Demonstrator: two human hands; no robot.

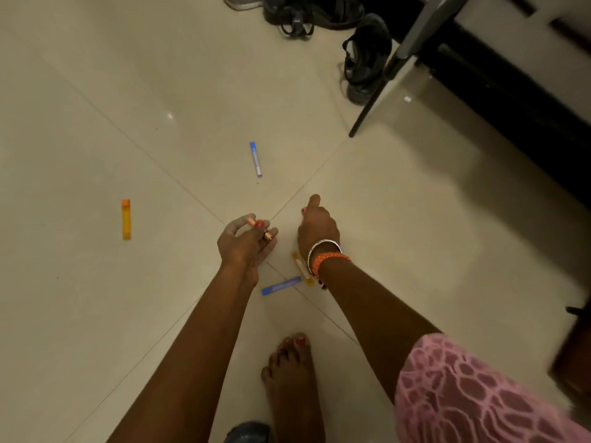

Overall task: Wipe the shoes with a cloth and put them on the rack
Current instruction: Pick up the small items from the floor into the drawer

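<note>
**Two hands low over a tiled floor, shoes well away**

Two arms reaching down over pale floor tiles, largest thing in view, with grout lines crossing just beside the left hand. Landmark for all places below: that grout crossing.

Far beyond the crossing, at the top edge: a dark rack with a slanted metal leg. Touching or just beside that leg, a black sandal; farther left along the top edge, a heap of dark sandals and part of a grey shoe. All footwear on the floor, none on the rack. No cloth visible.

Toward the viewer from the crossing: a bare foot with red-painted nails, and a pink patterned sleeve at lower right.

Right at the crossing: left hand, fingers curled round a small orange-and-copper stick, pinched near the fingertips. Just right of the crossing: right hand, holding nothing visible, fingers loosely bent and one pointing away; silver and orange bangles at the wrist.

Near the crossing, beneath the right wrist: a yellow stick, partly hidden, and a blue stick beside it. Beyond the crossing, another blue stick. Well left of the crossing, an orange-yellow stick.
</note>
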